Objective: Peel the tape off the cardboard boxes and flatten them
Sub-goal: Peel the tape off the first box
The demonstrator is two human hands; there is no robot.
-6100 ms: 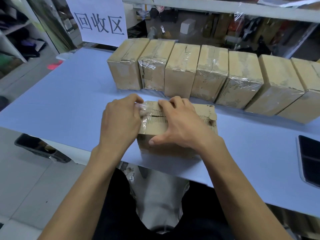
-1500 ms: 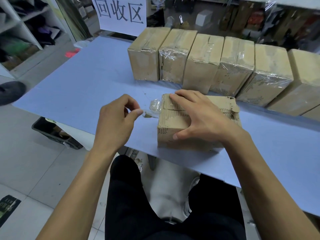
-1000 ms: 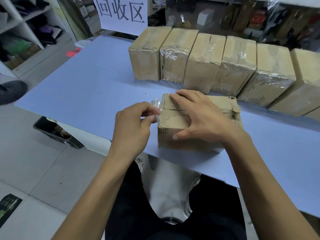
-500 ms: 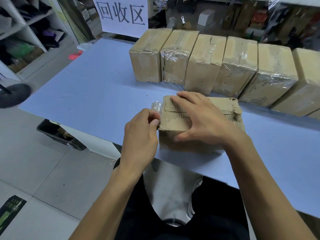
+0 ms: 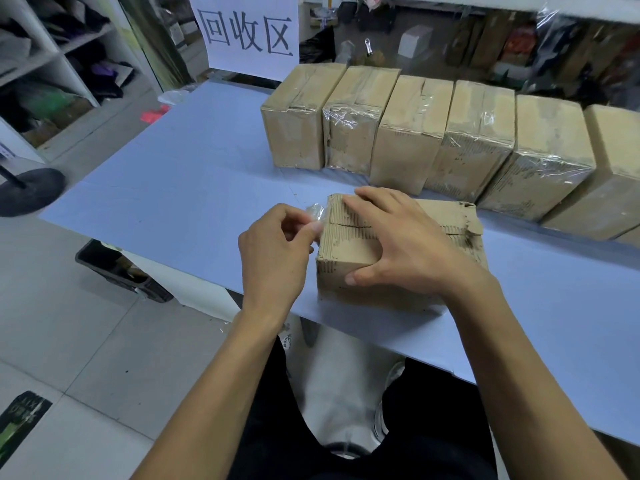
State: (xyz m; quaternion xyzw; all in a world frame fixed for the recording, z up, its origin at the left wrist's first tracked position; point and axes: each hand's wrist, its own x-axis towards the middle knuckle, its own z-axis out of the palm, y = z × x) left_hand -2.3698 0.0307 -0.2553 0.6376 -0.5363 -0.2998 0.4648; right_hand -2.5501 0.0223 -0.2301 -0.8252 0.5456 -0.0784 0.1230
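Observation:
A small worn cardboard box (image 5: 346, 247) sits near the front edge of the blue table (image 5: 194, 188), its top paper torn down to the corrugation. My right hand (image 5: 398, 240) lies spread over the box top, thumb against the front face. My left hand (image 5: 277, 251) is at the box's left end, where thumb and fingers pinch a crumpled strip of clear tape (image 5: 315, 213) still stuck to the upper left corner.
Several taped cardboard boxes (image 5: 408, 140) stand in a row along the back of the table. A white paper sign (image 5: 249, 32) hangs behind them. A dark bin (image 5: 117, 268) sits on the floor under the table's left edge. Shelves stand at the far left.
My left hand came back from the left to the box's left end and pinched the tape at the corner. My right hand stayed pressed on the box top.

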